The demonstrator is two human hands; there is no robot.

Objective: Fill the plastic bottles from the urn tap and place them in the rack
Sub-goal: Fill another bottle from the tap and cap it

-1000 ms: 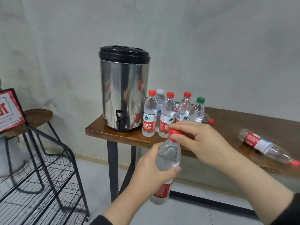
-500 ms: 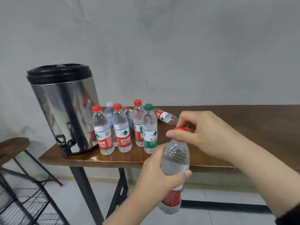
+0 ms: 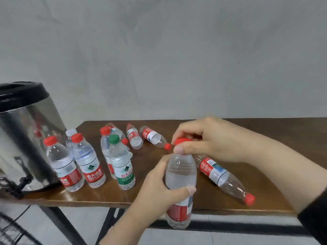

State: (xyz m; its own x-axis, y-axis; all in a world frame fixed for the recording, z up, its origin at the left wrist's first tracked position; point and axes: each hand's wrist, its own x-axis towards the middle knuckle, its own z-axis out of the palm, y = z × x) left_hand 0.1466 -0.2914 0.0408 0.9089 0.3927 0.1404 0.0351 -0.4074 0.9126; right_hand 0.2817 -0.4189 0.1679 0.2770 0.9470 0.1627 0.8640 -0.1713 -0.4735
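Fingers of your right hand pinch the red cap; your left hand grips the bottle, upright, in front of the table.

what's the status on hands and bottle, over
Left hand grips held bottle by its body. Right hand pinches its red cap. Bottle upright, off the table. Nothing in the way.
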